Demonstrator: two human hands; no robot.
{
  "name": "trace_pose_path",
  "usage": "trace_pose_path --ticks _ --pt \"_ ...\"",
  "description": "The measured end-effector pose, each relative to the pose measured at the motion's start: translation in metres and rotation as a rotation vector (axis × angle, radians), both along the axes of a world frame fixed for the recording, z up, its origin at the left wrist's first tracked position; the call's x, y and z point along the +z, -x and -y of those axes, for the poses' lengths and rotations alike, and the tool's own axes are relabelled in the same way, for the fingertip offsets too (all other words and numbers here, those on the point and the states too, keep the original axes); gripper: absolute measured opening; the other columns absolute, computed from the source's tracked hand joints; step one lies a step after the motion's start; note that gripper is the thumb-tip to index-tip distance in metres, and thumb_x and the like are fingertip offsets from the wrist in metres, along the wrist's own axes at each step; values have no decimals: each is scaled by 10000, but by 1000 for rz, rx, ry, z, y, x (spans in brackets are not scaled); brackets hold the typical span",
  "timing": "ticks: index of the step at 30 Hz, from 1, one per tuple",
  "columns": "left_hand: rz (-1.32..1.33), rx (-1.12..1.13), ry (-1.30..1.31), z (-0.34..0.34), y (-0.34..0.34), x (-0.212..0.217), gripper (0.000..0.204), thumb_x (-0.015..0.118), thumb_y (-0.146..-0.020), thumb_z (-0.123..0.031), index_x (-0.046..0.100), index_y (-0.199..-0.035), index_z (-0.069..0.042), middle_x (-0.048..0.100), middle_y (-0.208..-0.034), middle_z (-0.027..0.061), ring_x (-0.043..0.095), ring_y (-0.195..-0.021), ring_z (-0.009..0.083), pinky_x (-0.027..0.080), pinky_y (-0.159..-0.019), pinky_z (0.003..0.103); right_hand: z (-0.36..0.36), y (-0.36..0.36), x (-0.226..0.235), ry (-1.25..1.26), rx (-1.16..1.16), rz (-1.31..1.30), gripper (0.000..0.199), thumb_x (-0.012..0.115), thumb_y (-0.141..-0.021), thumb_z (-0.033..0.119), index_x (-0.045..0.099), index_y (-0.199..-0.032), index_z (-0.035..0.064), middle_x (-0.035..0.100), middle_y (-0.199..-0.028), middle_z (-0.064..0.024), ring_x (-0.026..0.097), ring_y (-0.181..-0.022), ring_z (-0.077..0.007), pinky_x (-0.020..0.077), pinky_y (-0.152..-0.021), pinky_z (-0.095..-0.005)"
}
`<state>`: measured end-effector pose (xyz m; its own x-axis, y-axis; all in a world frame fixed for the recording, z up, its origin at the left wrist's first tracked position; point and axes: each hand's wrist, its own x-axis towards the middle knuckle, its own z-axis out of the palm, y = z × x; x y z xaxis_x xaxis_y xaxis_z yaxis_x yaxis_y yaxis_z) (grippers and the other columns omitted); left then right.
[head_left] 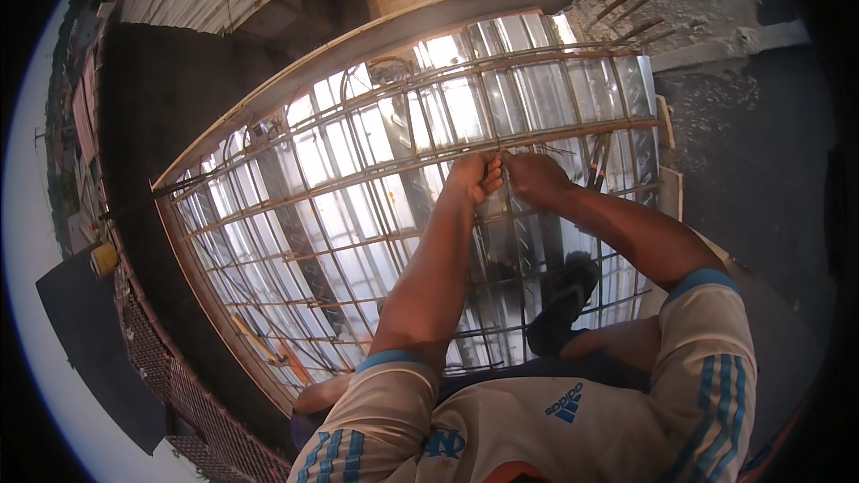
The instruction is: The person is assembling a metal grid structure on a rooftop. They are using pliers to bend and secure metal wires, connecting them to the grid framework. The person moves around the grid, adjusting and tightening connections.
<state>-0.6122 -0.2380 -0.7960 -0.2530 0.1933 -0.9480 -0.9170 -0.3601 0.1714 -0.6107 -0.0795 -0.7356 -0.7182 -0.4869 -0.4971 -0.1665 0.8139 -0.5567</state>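
Steel rebar grid (358,188): left hand (474,174), right hand (534,174) both clenched on bar.

Your left hand (474,176) and right hand (534,174) met, fingers closed, at one crossing of the rebar grid (358,206) over shiny metal sheeting (555,80). Your sandalled foot (562,300) rested on the bars.
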Motion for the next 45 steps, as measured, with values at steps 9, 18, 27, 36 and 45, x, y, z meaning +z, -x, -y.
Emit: trace_pose_path --ticks 9,18,27,36,45 --pt "-126 -108 17 -1 -3 37 291 426 -870 -34 625 -1079 -65 587 -988 43 564 -857 149 478 -690 339 1 -5 -12 92 -28 -256 252 460 -869 153 578 -1008 -22 623 -923 -243 622 -864 -393 501 -749 -456" --pt "-243 -227 11 0 -6 39 329 380 -954 -113 581 -1211 -72 568 -1093 29 545 -959 153 443 -763 316 5 17 -29 99 -91 -155 365 384 -866 264 615 -840 -18 622 -842 -249 614 -844 -419 461 -780 -488" --pt "-186 151 -195 -4 -21 27 216 402 -965 -153 603 -973 -75 564 -844 25 572 -745 139 502 -714 316 19 33 -1 3 36 -130 248 563 -775 224 656 -749 -5 644 -842 -246 640 -821 -397 508 -715 -464" --pt "-367 -302 232 -1 -18 29 182 509 -898 -177 615 -905 -30 586 -767 79 587 -728 179 490 -660 369 13 49 -25 -55 -90 -79 210 573 -756 175 663 -761 -15 627 -780 -257 622 -815 -419 493 -734 -482" --pt "-1254 -1412 798 32 33 -4 192 607 -813 -189 699 -911 -53 662 -797 145 622 -732 263 490 -711 383 0 21 -30 296 -128 -229 197 530 -820 192 537 -776 0 537 -755 -199 561 -771 -403 450 -712 -483"
